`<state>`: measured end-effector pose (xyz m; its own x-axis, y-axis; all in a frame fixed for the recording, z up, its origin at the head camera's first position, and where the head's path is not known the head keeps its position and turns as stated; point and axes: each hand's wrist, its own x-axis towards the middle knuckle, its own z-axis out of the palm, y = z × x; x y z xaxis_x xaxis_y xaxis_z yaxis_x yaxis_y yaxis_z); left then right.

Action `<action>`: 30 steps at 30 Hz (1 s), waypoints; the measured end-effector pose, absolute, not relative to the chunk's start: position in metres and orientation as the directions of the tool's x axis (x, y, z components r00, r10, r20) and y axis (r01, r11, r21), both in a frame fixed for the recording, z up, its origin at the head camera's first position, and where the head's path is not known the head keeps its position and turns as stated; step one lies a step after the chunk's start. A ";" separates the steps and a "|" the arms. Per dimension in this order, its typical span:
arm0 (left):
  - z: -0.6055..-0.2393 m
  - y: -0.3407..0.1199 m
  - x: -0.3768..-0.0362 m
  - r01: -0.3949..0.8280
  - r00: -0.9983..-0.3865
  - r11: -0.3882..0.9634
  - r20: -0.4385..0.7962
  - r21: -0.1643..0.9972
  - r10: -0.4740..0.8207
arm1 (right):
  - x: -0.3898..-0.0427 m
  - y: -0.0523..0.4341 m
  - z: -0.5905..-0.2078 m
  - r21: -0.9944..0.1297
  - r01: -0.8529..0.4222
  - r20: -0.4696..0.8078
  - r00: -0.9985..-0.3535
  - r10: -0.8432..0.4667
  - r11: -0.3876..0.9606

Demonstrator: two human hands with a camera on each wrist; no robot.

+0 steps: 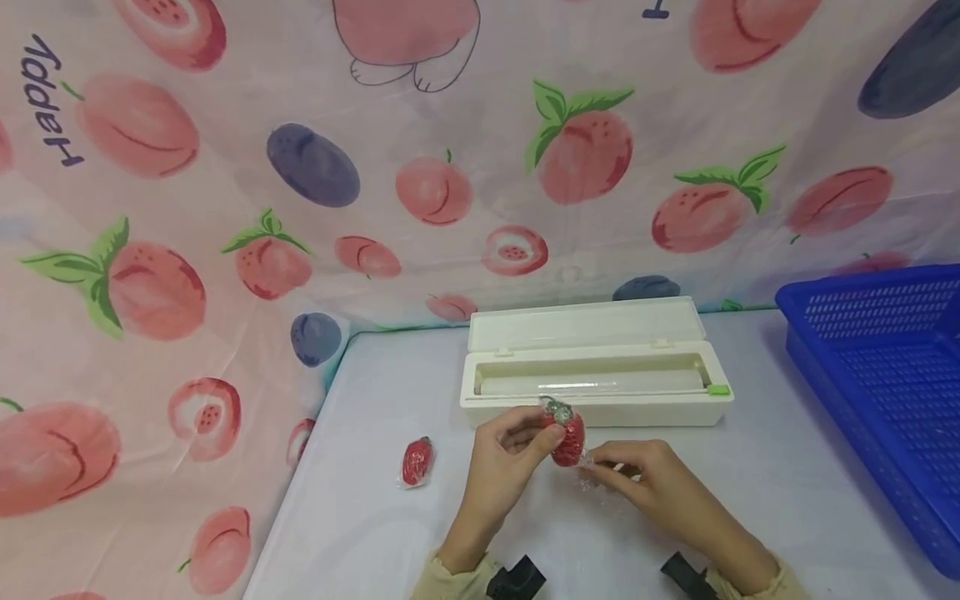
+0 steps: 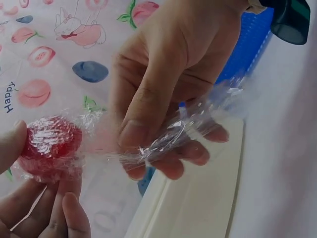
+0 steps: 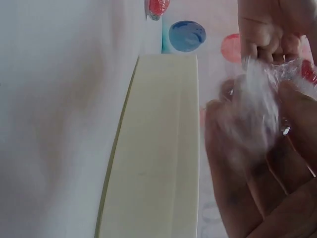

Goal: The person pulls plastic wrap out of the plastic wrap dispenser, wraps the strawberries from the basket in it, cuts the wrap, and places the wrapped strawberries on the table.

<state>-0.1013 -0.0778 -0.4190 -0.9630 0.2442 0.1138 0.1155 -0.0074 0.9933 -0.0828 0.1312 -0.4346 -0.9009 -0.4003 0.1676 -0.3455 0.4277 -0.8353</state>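
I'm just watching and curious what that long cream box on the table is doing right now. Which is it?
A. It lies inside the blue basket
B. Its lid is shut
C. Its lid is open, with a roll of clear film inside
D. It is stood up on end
C: the cling film dispenser box lies flat on the table with its lid tipped back and a clear roll showing in the trough.

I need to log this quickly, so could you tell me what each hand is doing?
Left hand: pinches the wrapped strawberry.
Right hand: pinches the cling film trailing from it.
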 end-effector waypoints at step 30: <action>-0.430 -0.057 -0.093 0.017 -0.948 0.010 0.013 1.000 0.319 | -0.082 0.132 -0.432 -0.931 -0.132 0.075 -0.982 -0.174 0.339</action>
<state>-0.0928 -0.0570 -0.4301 -0.9477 0.3188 0.0132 0.0172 0.0096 0.9998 -0.0823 0.1317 -0.4317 -0.9819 -0.1739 0.0753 -0.1316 0.3394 -0.9314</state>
